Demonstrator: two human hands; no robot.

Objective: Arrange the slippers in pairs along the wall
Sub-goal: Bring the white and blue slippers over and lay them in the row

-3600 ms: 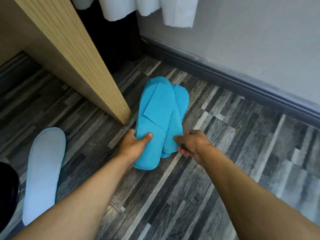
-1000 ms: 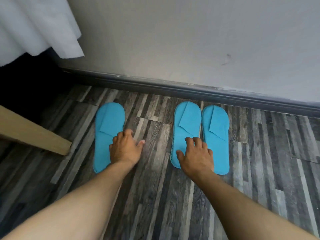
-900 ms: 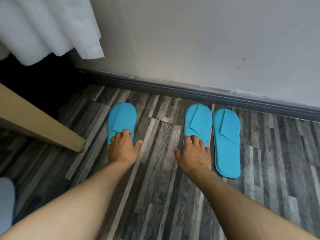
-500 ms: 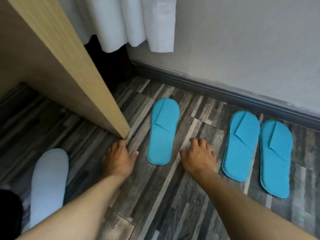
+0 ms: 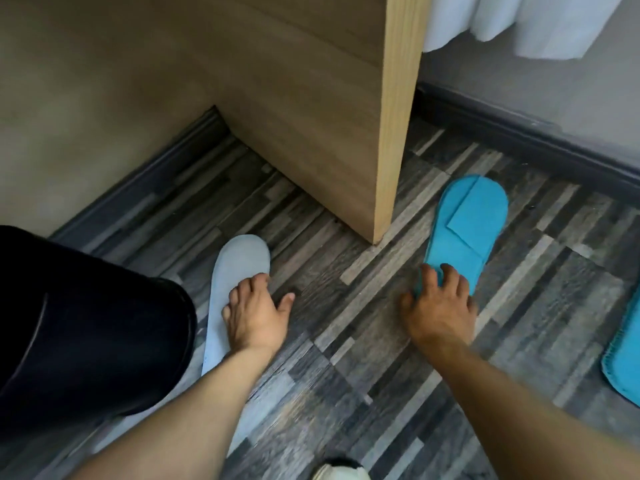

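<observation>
Two hands lie flat, fingers spread, gripping nothing: left hand (image 5: 254, 315) on the pale slipper (image 5: 239, 268) left of the wooden panel (image 5: 391, 133), right hand (image 5: 440, 306) on the blue slipper's (image 5: 467, 220) heel, right of it.

Left hand (image 5: 254, 315) lies flat, fingers spread, on a pale slipper (image 5: 239, 268) turned sole-up on the floor (image 5: 346, 358) — right hand (image 5: 440, 306) presses the heel of a blue slipper (image 5: 467, 220) beside the wooden panel (image 5: 394, 133)
</observation>
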